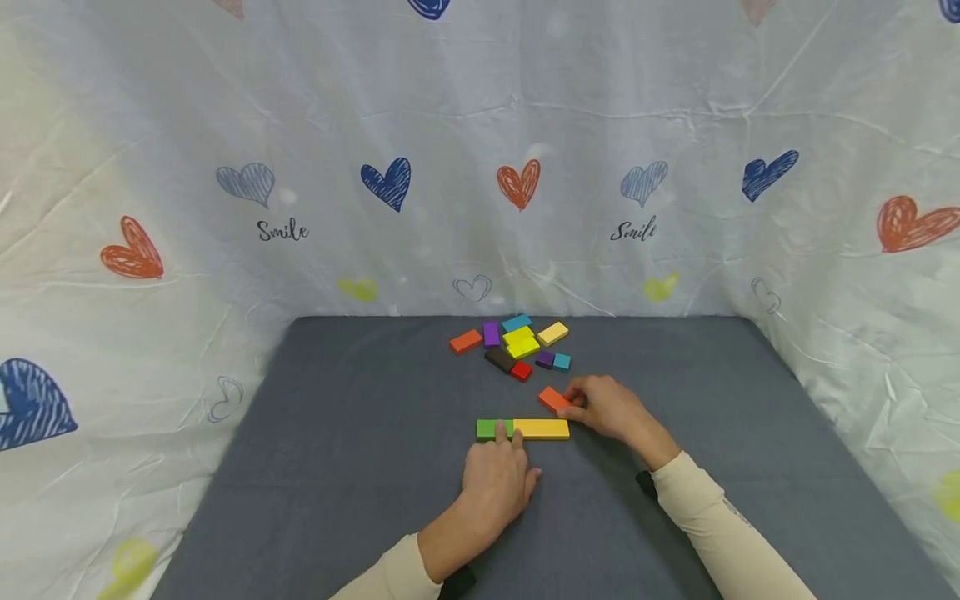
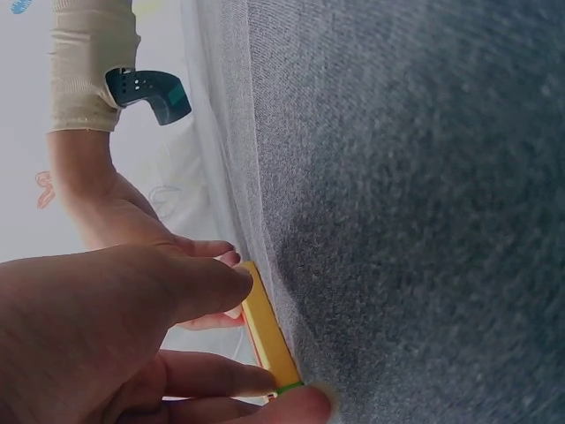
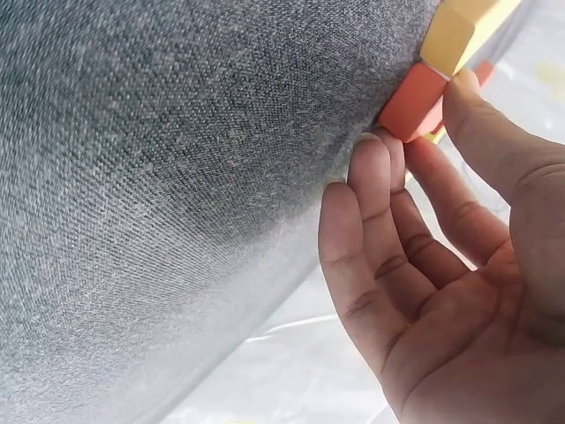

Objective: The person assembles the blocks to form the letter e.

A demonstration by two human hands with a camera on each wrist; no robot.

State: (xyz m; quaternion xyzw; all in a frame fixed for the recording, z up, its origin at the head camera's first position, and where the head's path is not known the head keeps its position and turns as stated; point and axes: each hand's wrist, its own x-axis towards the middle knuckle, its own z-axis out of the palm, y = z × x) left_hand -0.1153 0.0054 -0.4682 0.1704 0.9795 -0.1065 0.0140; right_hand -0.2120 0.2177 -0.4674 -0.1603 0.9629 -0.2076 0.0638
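Observation:
A green block [image 1: 485, 430] and a longer yellow block [image 1: 543, 430] lie end to end in a row on the grey table. My left hand [image 1: 497, 485] reaches from the near side, with extended fingers resting on the green block and by the joint with the yellow one. Just behind the yellow block's right end, my right hand [image 1: 609, 408] pinches an orange block [image 1: 553, 400] between thumb and fingers. In the right wrist view the orange block [image 3: 413, 102] sits angled close against the yellow block [image 3: 459, 37].
Behind the row lies a loose cluster: an orange-red block [image 1: 466, 342], purple block [image 1: 491, 334], blue block [image 1: 517, 322], yellow blocks [image 1: 522, 347], a pale yellow block [image 1: 553, 334], dark brown block [image 1: 498, 360], red block [image 1: 521, 371] and small cyan block [image 1: 562, 362]. A heart-printed curtain [image 1: 450, 250] hangs behind.

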